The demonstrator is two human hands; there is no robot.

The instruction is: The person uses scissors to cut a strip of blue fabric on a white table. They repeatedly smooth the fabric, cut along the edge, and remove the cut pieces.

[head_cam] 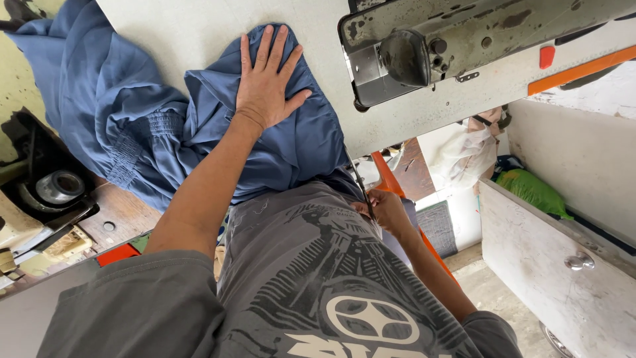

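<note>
Far out to the left of both hands, a heap of blue fabric (99,99) spills off the edge of the pale counter (179,30), its gathered, elastic-looking band hanging below the level of the left forearm. Below that heap, over a dark wooden surface, sits a black machine part with a round metal ring (58,185).

The fabric runs on rightward across the counter and under the left hand (265,83). That hand lies flat on the cloth, palm down, all five fingers spread wide and straight; it grips nothing and simply presses the blue fabric against the counter. The cloth bunches into folds just left of the wrist and falls over the counter's near edge toward the person's grey printed shirt (318,265).

Right of the left hand, well apart from its fingertips, stands the worn grey head of a sewing machine (424,46), with a small red button and an orange strip further right along its base.

Below the counter edge, near the person's waist, is the right hand (387,211). Its fingers are curled closed around a pair of dark scissors (361,189), whose slim blades point up toward the hanging edge of the fabric; whether the blades touch the cloth cannot be told.

To the right of that hand stands a white drawer front with a round metal knob (580,262), and a green bag (530,189) lies behind it.
</note>
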